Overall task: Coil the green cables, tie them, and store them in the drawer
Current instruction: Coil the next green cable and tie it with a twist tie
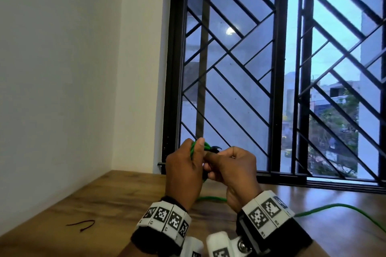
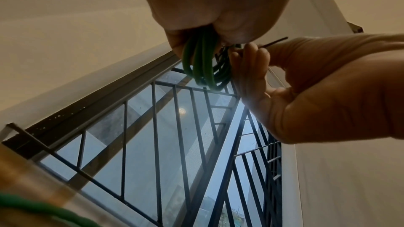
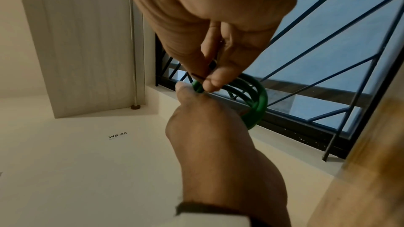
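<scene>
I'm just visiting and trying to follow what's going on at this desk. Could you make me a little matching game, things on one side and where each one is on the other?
Things:
1. green coil
2. black tie
3. loose green cable
4. spare dark tie

Places:
A. lying alone on the wooden table, at the left
B. gripped in the left hand, held above the table
C. trailing across the table to the right
D. pinched by the right hand, against the coil

Pairs: 1-B, 2-D, 3-C, 4-A
</scene>
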The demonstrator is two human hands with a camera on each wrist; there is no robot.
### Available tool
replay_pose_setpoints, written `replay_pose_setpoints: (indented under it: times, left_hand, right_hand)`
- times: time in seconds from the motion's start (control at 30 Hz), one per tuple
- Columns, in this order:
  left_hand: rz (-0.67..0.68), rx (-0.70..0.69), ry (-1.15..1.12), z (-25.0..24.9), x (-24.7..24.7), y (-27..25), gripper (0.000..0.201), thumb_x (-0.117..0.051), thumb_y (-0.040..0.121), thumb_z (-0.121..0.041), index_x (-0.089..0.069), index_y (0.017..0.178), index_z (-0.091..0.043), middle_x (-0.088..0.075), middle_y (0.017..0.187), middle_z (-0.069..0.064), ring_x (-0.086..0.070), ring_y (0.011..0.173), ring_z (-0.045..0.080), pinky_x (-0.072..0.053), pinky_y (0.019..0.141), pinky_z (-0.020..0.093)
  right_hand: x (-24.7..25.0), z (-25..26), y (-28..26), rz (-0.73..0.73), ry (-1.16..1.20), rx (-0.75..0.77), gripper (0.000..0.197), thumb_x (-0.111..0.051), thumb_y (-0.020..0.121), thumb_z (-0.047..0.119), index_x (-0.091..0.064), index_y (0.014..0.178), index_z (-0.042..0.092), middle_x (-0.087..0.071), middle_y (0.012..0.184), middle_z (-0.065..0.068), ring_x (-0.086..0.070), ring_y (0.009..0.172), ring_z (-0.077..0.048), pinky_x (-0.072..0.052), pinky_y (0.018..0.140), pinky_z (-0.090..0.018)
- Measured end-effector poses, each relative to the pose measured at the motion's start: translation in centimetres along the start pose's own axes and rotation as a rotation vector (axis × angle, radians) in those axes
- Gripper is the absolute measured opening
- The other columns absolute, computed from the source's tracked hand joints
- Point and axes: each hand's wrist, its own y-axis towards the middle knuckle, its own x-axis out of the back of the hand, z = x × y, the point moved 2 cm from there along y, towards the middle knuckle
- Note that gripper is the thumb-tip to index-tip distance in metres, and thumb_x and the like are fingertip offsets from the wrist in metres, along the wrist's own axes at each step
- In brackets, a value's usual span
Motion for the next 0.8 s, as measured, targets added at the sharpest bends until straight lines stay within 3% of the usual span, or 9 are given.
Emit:
replay_pose_setpoints:
  times: [0.13,0.2,0.27,0.37,0.47,0.63,0.73,0.8]
  left_hand:
    - [-0.012,0.027,-0.048,-0.1,-0.5,-0.4,0.037,-0.051,0.105,-0.03,-0.05,0.068,-0.022,-0.05,0.055,-0.008,-0.055,0.056,0.01,-0.036,0.052,0.01]
    - [-0.031,0.032,-0.041,0.1,-0.5,-0.5,0.038,-0.051,0.105,-0.03,-0.048,0.067,-0.026,-0.049,0.056,-0.007,-0.054,0.055,0.01,-0.036,0.052,0.011]
    - [-0.058,0.032,-0.038,0.4,-0.3,-0.5,0.039,-0.051,0.105,-0.029,-0.046,0.066,-0.028,-0.047,0.055,-0.008,-0.051,0.053,0.009,-0.035,0.052,0.011]
    - [-0.064,0.044,-0.044,0.7,-0.3,-0.4,0.042,-0.051,0.105,-0.032,-0.051,0.067,-0.016,-0.052,0.057,-0.002,-0.052,0.054,0.015,-0.039,0.052,0.02]
    - [-0.041,0.007,-0.04,0.4,-0.4,-0.5,0.043,-0.052,0.105,-0.031,-0.052,0.067,-0.013,-0.052,0.057,-0.002,-0.052,0.054,0.016,-0.041,0.051,0.025]
    - [0.007,-0.05,-0.057,0.1,-0.7,-0.5,0.044,-0.05,0.105,-0.035,-0.053,0.068,-0.012,-0.051,0.059,-0.003,-0.052,0.056,0.016,-0.042,0.053,0.03]
    - [0.022,-0.047,-0.064,0.2,-0.7,-0.6,0.041,-0.051,0.104,-0.034,-0.055,0.069,-0.013,-0.052,0.06,-0.004,-0.053,0.057,0.015,-0.044,0.053,0.031]
    - [0.026,-0.046,-0.06,0.1,-0.7,-0.7,0.04,-0.051,0.104,-0.033,-0.057,0.07,-0.014,-0.054,0.061,-0.004,-0.055,0.058,0.015,-0.044,0.054,0.03]
  right_hand:
    - [0.3,-0.7,-0.1,-0.075,0.026,0.038,0.029,-0.09,0.075,0.002,-0.061,0.077,0.004,-0.071,0.062,-0.02,-0.07,0.057,-0.024,-0.046,0.042,-0.027]
    - [0.3,-1.3,-0.1,-0.076,0.022,0.004,0.03,-0.09,0.075,0.003,-0.06,0.075,0.005,-0.071,0.063,-0.022,-0.066,0.057,-0.028,-0.043,0.041,-0.027]
    - [0.2,-1.9,-0.2,-0.061,0.039,-0.052,0.031,-0.086,0.076,0.0,-0.057,0.072,0.007,-0.068,0.061,-0.022,-0.061,0.056,-0.027,-0.043,0.043,-0.027]
    - [0.0,-2.3,-0.3,-0.069,0.062,-0.078,0.032,-0.086,0.076,-0.001,-0.056,0.07,0.009,-0.068,0.059,-0.019,-0.06,0.055,-0.027,-0.047,0.047,-0.03]
    - [0.1,-2.3,-0.1,-0.083,0.086,-0.109,0.035,-0.087,0.075,0.0,-0.054,0.071,0.01,-0.068,0.058,-0.018,-0.059,0.051,-0.026,-0.047,0.047,-0.03]
    - [0.3,-2.4,-0.1,-0.072,0.151,-0.153,0.027,-0.087,0.074,-0.002,-0.063,0.085,0.004,-0.069,0.059,-0.016,-0.06,0.048,-0.023,-0.049,0.046,-0.028]
    - [0.4,-1.9,-0.1,-0.113,0.226,-0.107,0.039,-0.085,0.076,-0.005,-0.062,0.105,0.005,-0.071,0.06,-0.013,-0.063,0.048,-0.019,-0.048,0.043,-0.025]
    - [0.5,-1.6,-0.2,-0.141,0.24,-0.063,0.044,-0.085,0.076,-0.006,-0.059,0.107,0.011,-0.074,0.068,-0.012,-0.066,0.051,-0.018,-0.047,0.043,-0.025]
